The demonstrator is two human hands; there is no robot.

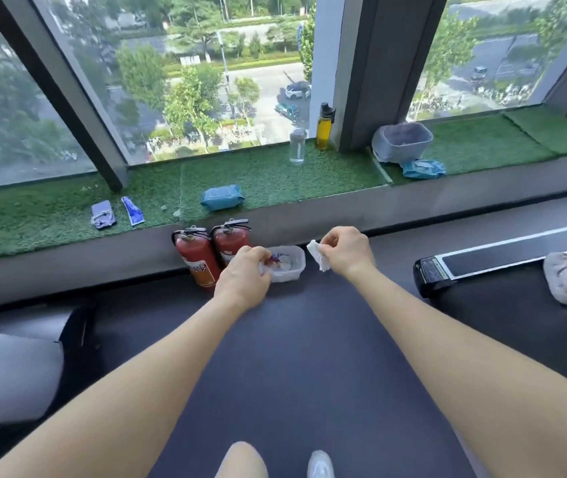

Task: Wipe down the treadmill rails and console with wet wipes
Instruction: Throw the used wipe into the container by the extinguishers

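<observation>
My right hand (345, 251) pinches a crumpled white wet wipe (319, 256) above the dark floor, just right of a small clear bin (292, 267). My left hand (245, 279) reaches into the left side of that bin, fingers curled on the white wipes and coloured scraps inside; what exactly it holds is partly hidden. A blue pack of wet wipes (222, 197) lies on the green turf ledge (275, 174) above the bin. At the right lies the end of a treadmill (502, 258) with its black belt and white rail.
Two red fire extinguishers (213, 253) stand left of the bin against the ledge. On the turf are two bottles (309, 139), a lined bin (402, 141), a blue bag (423, 169) and small packets (116, 212). A mop head (563, 277) rests by the treadmill.
</observation>
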